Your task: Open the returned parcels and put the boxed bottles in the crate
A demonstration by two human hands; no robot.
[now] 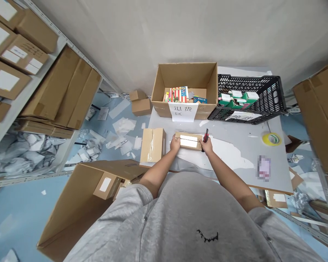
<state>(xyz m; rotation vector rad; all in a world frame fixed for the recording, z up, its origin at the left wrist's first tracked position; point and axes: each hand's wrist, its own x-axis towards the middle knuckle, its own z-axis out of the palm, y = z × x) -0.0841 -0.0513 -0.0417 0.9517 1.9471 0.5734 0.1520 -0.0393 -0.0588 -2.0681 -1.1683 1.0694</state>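
A small cardboard box [184, 146] with white labels on top lies near the front of the table, between my two hands. My left hand [175, 144] is closed around its left end. At the other end, my right hand [207, 146] grips a red and black utility knife [206, 137] that points away from me, and its fingers also touch the box. A larger taped carton [152, 145] stands on the table to the left of my left hand. White backing paper [226, 153] lies flat on the tabletop under and right of the small box.
Behind stand an open carton [160, 109] with books and a black crate [273, 98] holding green-and-white packs. A yellow tape roll [271, 139] rests at the table's right. A big open box [68, 203] is on the floor at left, beside shelves [62, 45] of cartons.
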